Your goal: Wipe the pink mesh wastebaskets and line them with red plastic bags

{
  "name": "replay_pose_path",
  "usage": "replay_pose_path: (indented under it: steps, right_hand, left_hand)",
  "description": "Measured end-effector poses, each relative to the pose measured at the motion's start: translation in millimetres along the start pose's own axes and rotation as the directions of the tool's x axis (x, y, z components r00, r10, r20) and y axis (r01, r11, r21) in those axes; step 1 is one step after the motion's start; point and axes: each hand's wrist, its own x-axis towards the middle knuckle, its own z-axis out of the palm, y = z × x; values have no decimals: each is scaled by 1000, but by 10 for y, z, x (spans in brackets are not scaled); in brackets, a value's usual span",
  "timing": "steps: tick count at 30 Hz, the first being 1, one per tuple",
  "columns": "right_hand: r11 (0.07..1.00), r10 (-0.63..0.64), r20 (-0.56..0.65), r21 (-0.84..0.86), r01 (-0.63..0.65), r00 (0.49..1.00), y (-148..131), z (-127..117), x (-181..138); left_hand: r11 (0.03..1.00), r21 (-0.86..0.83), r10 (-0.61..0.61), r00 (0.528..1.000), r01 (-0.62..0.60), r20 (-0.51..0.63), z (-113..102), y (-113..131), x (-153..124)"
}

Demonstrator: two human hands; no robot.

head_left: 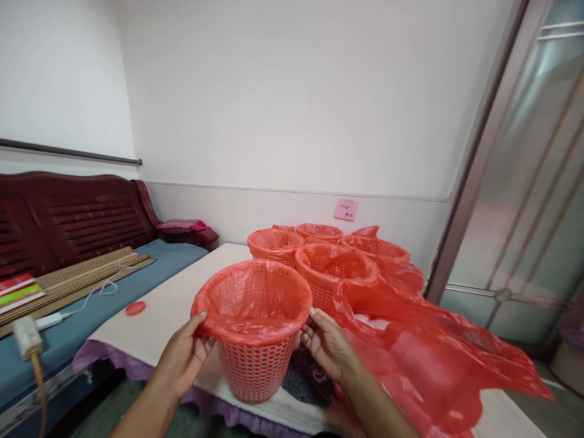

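A red mesh waste basket (255,368) stands at the near edge of a cloth-covered table (168,310), lined with a red plastic bag (253,298) folded over its rim. My left hand (185,356) grips the bag's folded edge at the basket's left rim, thumb on top. At the right rim, my right hand (328,344) pinches the bag's edge with its fingers curled. Both hands sit against the basket's sides.
Several more bag-lined red baskets (335,267) stand behind it on the table. A heap of loose red bags (433,359) lies to the right. A dark wooden sofa (77,213) with a bamboo mat, a power strip (27,334) and cable is left. A glass sliding door (524,201) is right.
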Motion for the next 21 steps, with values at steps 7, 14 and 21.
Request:
replay_pose_path:
  steps: [7, 14, 21]
  right_hand:
    - [998, -16, 5, 62, 15, 1000, 90, -55, 13]
    - [999, -23, 58, 46, 21, 998, 70, 31, -38]
    - [990, -117, 51, 88, 113, 992, 194, 211, 69]
  left_hand:
    - [1000, -16, -16, 1000, 16, -10, 27, 6, -10]
    - [999, -9, 33, 999, -33, -17, 111, -34, -37]
    - [990, 66, 129, 991, -126, -37, 116, 57, 91]
